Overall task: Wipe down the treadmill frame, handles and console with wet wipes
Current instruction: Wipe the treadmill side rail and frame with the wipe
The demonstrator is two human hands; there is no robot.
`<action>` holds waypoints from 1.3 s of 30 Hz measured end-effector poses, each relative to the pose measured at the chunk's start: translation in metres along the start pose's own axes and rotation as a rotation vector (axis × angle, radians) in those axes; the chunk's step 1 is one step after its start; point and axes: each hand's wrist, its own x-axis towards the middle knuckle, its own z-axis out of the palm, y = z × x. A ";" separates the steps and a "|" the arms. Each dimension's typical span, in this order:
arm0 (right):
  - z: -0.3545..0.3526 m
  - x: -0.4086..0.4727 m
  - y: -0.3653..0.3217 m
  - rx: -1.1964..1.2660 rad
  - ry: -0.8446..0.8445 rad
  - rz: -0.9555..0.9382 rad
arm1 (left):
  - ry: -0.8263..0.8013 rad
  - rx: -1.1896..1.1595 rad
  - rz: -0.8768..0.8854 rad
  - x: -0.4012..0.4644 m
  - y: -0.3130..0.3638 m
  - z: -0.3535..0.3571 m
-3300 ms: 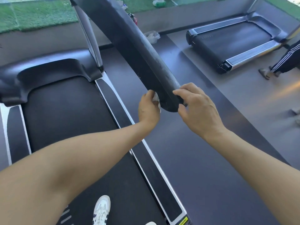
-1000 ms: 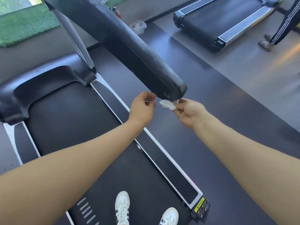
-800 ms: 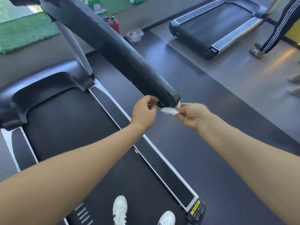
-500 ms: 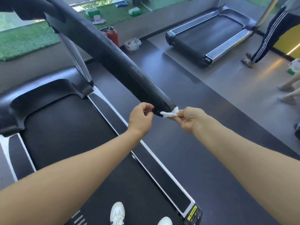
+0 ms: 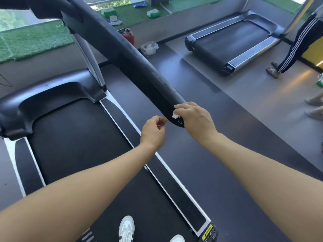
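Note:
The treadmill's long black right handle (image 5: 132,62) slants from the upper left down to its end cap near the middle of the view. My right hand (image 5: 195,119) lies over that end and presses a small crumpled white wet wipe (image 5: 175,115) against it. My left hand (image 5: 153,132) hovers just left of and below the end cap, with its fingers pinched together; a thin pale sliver shows at the fingertips. The black running belt (image 5: 75,137) and the motor cover (image 5: 47,95) lie below.
A second treadmill (image 5: 232,42) stands at the upper right, with a person's striped trouser leg (image 5: 297,44) beside it. A white plastic bag (image 5: 149,48) and a red extinguisher (image 5: 128,36) sit on the floor beyond the handle. Wipe packs (image 5: 111,13) lie on the green turf. My white shoes (image 5: 126,227) stand on the belt.
The wipe passed from my left hand to my right. My right hand has risen from under the handle's end to lie on top of it with the wipe. My left hand has dropped slightly away.

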 end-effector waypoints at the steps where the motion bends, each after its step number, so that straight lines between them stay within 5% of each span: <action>1: 0.009 -0.001 0.004 -0.078 -0.008 -0.101 | -0.002 0.002 -0.008 0.000 -0.003 0.002; 5: 0.029 -0.012 0.029 -0.402 0.112 -0.450 | -0.010 0.025 -0.025 -0.001 -0.010 0.008; 9: 0.025 -0.014 0.029 -0.495 0.069 -0.583 | -0.008 0.020 -0.041 -0.003 -0.011 0.014; 12: 0.013 -0.017 0.009 -0.464 -0.193 -0.497 | -0.011 0.031 -0.048 -0.006 -0.008 0.011; 16: -0.002 -0.020 -0.003 -0.325 -0.494 -0.115 | 0.005 0.037 -0.058 -0.008 0.000 -0.005; 25: -0.073 0.037 -0.081 0.239 -0.147 0.253 | 0.056 -0.015 -0.034 0.000 0.039 -0.098; 39: -0.111 0.181 -0.213 0.498 0.012 0.220 | 0.263 0.079 0.069 0.048 0.078 -0.286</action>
